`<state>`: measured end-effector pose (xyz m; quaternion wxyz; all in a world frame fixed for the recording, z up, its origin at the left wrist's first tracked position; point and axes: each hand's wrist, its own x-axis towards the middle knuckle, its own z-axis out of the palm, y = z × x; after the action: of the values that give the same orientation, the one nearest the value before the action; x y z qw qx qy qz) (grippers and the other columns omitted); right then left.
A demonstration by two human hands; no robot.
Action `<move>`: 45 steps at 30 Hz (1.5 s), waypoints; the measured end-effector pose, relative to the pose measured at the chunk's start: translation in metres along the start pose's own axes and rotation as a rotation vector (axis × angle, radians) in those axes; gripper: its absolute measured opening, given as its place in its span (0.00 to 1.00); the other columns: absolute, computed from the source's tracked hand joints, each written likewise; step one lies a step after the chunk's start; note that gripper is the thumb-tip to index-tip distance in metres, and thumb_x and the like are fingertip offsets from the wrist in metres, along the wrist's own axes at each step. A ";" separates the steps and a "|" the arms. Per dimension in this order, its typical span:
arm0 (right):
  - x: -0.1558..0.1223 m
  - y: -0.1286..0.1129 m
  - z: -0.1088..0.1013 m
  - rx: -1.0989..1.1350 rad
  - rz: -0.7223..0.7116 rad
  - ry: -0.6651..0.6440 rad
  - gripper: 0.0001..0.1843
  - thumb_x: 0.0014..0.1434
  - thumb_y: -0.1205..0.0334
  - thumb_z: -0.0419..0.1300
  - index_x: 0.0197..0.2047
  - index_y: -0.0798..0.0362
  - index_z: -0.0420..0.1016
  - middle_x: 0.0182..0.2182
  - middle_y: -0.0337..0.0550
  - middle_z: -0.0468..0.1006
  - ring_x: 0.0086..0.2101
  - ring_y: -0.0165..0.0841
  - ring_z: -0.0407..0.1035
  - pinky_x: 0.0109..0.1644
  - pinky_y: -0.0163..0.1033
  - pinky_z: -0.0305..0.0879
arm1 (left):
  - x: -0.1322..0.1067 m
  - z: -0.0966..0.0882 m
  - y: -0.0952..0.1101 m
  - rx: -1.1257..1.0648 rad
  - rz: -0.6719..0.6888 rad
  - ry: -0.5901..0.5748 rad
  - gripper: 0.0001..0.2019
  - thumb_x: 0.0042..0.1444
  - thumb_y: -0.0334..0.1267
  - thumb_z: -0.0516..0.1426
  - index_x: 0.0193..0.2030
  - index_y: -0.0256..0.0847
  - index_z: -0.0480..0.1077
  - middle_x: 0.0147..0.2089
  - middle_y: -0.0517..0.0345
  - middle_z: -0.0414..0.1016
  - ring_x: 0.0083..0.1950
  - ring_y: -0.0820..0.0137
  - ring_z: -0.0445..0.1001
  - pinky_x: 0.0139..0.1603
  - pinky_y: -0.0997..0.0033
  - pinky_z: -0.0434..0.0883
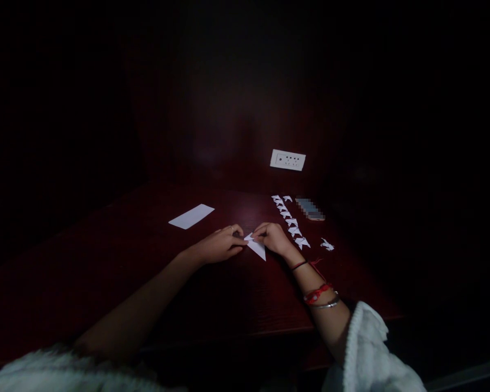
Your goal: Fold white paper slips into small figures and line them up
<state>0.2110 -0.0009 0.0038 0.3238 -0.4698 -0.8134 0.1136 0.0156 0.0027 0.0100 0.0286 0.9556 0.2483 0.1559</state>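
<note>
A small piece of white folded paper (258, 249) lies on the dark red table between my hands, one pointed corner toward me. My left hand (224, 243), with a ring on one finger, holds the paper's left side down with bent fingers. From the right, my right hand (274, 238) pinches its upper edge, where a small flap shows. Fingers cover part of the folds. Beyond my left hand rests a flat white paper strip (191, 216). Right of my right hand runs a row of several small folded paper pieces (293, 223).
A phone (310, 209), blurred out, lies right of the row. Nearer me is a crumpled scrap of white paper (327, 244). A white wall socket (288, 160) is set in the dark back panel. The table (228, 305) ends at a front edge near my forearms.
</note>
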 end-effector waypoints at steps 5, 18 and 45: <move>-0.001 -0.001 0.000 -0.042 -0.044 -0.018 0.08 0.44 0.71 0.58 0.30 0.52 0.75 0.30 0.39 0.74 0.32 0.27 0.67 0.38 0.30 0.60 | -0.001 -0.001 -0.004 -0.007 0.014 -0.036 0.13 0.54 0.38 0.47 0.46 0.51 0.63 0.46 0.59 0.58 0.46 0.69 0.59 0.45 0.70 0.56; 0.001 -0.001 -0.004 -0.062 0.202 0.161 0.22 0.47 0.72 0.52 0.47 0.55 0.65 0.34 0.43 0.74 0.33 0.28 0.67 0.41 0.32 0.60 | -0.001 -0.002 -0.011 -0.041 -0.049 -0.015 0.12 0.56 0.41 0.44 0.38 0.45 0.67 0.45 0.59 0.61 0.46 0.69 0.60 0.45 0.71 0.56; 0.003 -0.002 0.002 -0.038 0.086 -0.054 0.26 0.41 0.71 0.58 0.47 0.57 0.64 0.34 0.43 0.71 0.32 0.28 0.63 0.39 0.33 0.58 | 0.011 0.014 -0.005 -0.148 -0.520 0.064 0.11 0.42 0.42 0.57 0.35 0.46 0.68 0.50 0.57 0.56 0.52 0.58 0.54 0.48 0.54 0.54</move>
<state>0.2077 0.0004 0.0046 0.2875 -0.5071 -0.8029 0.1244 0.0266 0.0131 -0.0006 0.1293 0.8497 0.4741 0.1912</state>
